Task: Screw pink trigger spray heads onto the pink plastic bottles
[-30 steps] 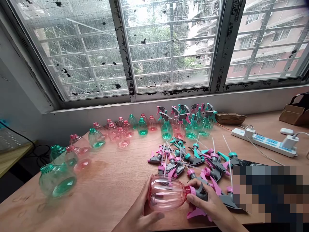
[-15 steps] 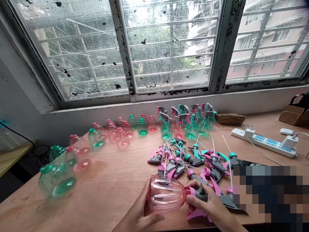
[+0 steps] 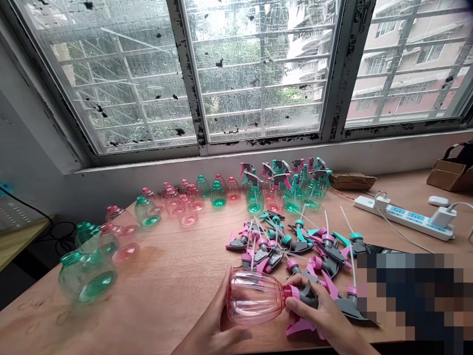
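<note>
A clear pink bottle (image 3: pixel 254 297) lies sideways between my hands near the front edge, its base to the left. My left hand (image 3: pixel 218 315) is wrapped round the base end. At the neck, my right hand (image 3: pixel 314 305) pinches the pink collar of a grey and pink spray head (image 3: pixel 301 326). The collar sits against the bottle's mouth. Beyond my hands lies a pile of loose spray heads (image 3: pixel 295 241) in pink, teal and grey, with white tubes. Open green (image 3: pixel 88 278) and pink bottles (image 3: pixel 187 212) stand to the left and back.
Bottles with spray heads (image 3: pixel 275 195) stand by the wall below the window. A white power strip (image 3: pixel 404 217) with cables lies at the right, near a flat brown package (image 3: pixel 353 181) and a cardboard box (image 3: pixel 453 172). The lower right is pixelated.
My left thumb has shifted slightly at the bottle's base. Otherwise, the bottle and both hands look nearly the same.
</note>
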Available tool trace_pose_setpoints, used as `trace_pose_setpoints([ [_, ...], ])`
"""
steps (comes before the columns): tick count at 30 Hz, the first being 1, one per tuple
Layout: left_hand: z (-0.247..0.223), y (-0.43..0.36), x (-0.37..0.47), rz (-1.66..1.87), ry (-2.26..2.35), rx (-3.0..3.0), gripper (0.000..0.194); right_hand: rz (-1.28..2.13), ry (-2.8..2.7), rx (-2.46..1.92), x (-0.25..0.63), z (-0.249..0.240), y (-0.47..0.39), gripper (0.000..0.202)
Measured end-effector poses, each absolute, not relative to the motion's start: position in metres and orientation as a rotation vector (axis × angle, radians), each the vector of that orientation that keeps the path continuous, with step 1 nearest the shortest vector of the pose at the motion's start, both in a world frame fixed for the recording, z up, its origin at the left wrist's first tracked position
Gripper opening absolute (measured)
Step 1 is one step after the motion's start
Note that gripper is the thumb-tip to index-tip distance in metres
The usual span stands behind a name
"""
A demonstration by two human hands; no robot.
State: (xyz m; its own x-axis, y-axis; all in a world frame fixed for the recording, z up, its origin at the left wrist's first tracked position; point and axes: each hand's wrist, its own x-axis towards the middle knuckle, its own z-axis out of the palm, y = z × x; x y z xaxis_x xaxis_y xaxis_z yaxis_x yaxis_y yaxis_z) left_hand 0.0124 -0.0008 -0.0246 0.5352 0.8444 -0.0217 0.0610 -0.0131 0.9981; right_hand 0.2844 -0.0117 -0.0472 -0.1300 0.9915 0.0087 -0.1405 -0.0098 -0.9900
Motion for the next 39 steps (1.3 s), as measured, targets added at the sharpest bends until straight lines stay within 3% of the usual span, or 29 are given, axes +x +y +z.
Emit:
trace_pose_setpoints([
  [13, -0.047, 0.006, 0.007, 0.769, 0.805, 1.540, 0.106, 1.344, -1.232, -1.048, 0.285, -0.048, -0.010, 0.040],
  [20, -0.038, 0.003, 0.006, 0.732, 0.833, 1.459, 0.119, 1.366, -1.240, -1.017, 0.285, -0.047, -0.010, 0.039],
  [30, -0.050, 0.007, 0.005, 0.792, 0.794, 1.519, 0.109, 1.384, -1.236, -1.017, 0.285, -0.047, -0.011, 0.037],
  [35, -0.032, 0.001, 0.008, 0.747, 0.855, 1.523, 0.122, 1.345, -1.269, -1.030, 0.285, -0.048, -0.011, 0.036],
  [39, -0.015, -0.003, 0.010, 0.732, 0.916, 1.467, 0.119, 1.326, -1.275, -1.046, 0.285, -0.047, -0.011, 0.036],
])
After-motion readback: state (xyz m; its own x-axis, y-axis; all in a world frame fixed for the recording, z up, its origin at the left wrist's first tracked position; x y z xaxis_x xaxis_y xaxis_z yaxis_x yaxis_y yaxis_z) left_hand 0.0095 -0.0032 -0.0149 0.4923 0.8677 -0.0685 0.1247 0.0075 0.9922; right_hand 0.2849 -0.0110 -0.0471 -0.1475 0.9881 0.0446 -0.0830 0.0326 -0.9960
